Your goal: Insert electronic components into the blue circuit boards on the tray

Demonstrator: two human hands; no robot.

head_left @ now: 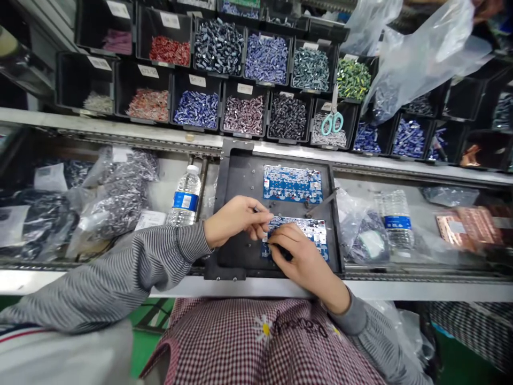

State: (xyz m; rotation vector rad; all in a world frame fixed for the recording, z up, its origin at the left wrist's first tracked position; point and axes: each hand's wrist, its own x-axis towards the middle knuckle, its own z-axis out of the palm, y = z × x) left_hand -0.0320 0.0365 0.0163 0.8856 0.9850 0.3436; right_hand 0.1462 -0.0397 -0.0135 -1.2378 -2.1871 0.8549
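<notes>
A black metal fixture plate (240, 176) holds blue circuit boards. My right hand (300, 262) is bent over the near circuit board (308, 230), with its fingertips at the board's left part. Whatever lies under those fingertips is hidden. My left hand (236, 219) hangs just left of that board, over the fixture, and a small dark component (255, 208) shows between its thumb and fingers. The far circuit board (292, 183) sits apart from both hands.
Black bins of sorted electronic components (218, 47) stand behind a metal rail (120, 125), with teal-handled scissors (332, 118) in one bin. Water bottles (185, 198) stand on both sides of the fixture among bagged parts. A clear plastic bag (420, 53) hangs at top right, near another person's hand (487, 8).
</notes>
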